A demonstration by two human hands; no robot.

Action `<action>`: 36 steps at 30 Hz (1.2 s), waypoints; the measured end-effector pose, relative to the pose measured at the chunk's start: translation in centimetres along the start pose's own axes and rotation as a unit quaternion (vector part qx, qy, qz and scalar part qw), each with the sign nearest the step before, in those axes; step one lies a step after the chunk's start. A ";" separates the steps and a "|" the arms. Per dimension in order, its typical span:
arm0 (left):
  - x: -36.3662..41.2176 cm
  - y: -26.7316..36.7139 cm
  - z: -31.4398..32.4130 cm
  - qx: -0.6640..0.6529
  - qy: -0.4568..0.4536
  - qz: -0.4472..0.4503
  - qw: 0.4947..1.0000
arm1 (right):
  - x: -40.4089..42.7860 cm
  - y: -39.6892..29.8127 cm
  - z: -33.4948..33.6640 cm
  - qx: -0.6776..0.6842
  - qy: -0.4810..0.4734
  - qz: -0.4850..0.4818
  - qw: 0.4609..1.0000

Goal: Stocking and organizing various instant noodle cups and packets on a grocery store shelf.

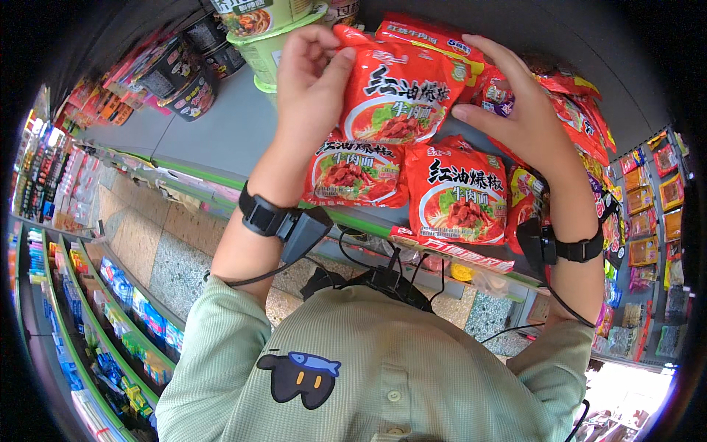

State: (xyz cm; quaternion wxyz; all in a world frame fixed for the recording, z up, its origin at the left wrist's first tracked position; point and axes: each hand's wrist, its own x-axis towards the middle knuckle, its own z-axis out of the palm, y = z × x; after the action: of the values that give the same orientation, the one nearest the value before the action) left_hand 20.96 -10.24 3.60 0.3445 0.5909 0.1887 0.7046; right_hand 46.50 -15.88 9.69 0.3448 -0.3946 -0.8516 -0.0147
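Observation:
My left hand [317, 74] pinches the upper left edge of a red instant noodle packet [406, 91], thumb in front. The packet is tilted and hangs above two similar packets at the shelf's front, a left packet [356, 174] and a right packet [458, 193]. On its right side, my right hand [511, 88] spreads thumb and fingers apart. The right thumb tip is close to the packet's edge; whether it touches cannot be told. Behind the raised packet lies a red noodle multipack [422, 36], partly hidden.
Green noodle tubs [268, 55] stand stacked left of my left hand. Black noodle bowls [188, 96] sit farther left on the grey shelf [221, 132]. More noodle packets [574, 119] lie beyond my right wrist. A red and white strip [453, 248] edges the shelf.

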 end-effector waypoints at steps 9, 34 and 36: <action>1.6 -1.7 2.7 -0.135 -0.018 -0.067 0.988 | 5.1 1.9 1.7 0.086 -0.135 0.077 0.984; -7.5 2.3 -6.8 0.552 -0.199 -0.214 0.781 | 6.0 5.2 7.4 -0.400 -0.036 0.094 0.911; -7.0 2.7 -6.4 0.545 -0.204 -0.277 0.765 | 6.1 5.5 7.3 -0.384 -0.057 0.119 0.914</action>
State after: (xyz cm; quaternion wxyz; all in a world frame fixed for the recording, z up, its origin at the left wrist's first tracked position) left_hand 14.55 -16.14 -0.98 0.1750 0.7312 0.6215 0.2201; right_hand 43.34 -5.91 6.44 0.1173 -0.5949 -0.7454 -0.2768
